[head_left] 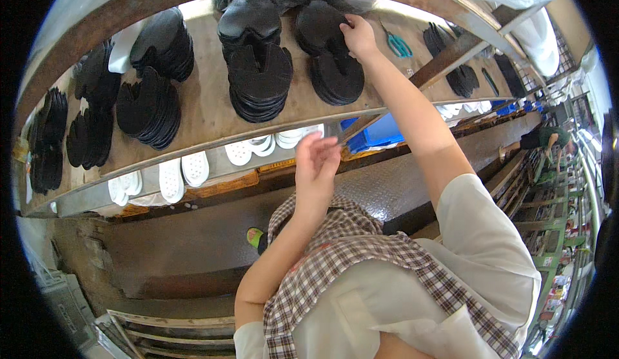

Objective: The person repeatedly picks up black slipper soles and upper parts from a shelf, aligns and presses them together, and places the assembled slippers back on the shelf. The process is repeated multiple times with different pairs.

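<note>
Reaching right hand [358,35] to black sole stack [335,69] at tabletop [206,111] far edge, grip pinching top piece; our left hand [316,162] half-curled, empty.

The black cut pieces [260,75] stacked in the upper middle of the frame look like matt leather or rubber sheet, dull and smooth. The shelf board [206,111] under them is worn wood, scuffed and pale brown, edged by a dull grey metal rail [219,159]. Below it the white soles [193,169] look like moulded plastic or rubber, perforated. The scissors [398,44] at upper right have glossy teal plastic handles. The checked apron [351,246] at lower centre is woven cloth.
</note>
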A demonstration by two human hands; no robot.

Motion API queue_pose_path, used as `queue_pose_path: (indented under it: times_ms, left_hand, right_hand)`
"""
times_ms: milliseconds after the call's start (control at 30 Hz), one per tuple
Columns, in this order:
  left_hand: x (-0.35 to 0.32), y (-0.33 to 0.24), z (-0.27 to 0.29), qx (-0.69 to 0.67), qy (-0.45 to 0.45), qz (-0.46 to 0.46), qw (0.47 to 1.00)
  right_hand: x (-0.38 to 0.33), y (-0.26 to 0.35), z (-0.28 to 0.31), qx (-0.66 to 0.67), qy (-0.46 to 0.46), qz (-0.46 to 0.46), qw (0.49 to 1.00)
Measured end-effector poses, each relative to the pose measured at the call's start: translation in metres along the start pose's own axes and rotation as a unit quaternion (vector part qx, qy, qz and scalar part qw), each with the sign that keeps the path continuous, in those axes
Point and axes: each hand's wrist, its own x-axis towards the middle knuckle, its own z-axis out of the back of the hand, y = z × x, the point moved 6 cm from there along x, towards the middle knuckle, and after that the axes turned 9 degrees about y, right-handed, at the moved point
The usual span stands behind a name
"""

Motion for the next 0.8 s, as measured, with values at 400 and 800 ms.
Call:
queue_pose_path:
  times_ms: [400, 800]
  left_hand:
    - [-0.046, 0.038, 0.022, -0.025, -0.025, 0.001, 0.999]
    - [-0.090, 0.099, 0.071, -0.127, -0.249, 0.061, 0.958]
  right_hand:
    - [0.073, 0.028, 0.059, -0.089, -0.099, 0.030, 0.991]
    - [0.278, -0.166, 0.045, -0.096, -0.035, -0.125, 0.987]
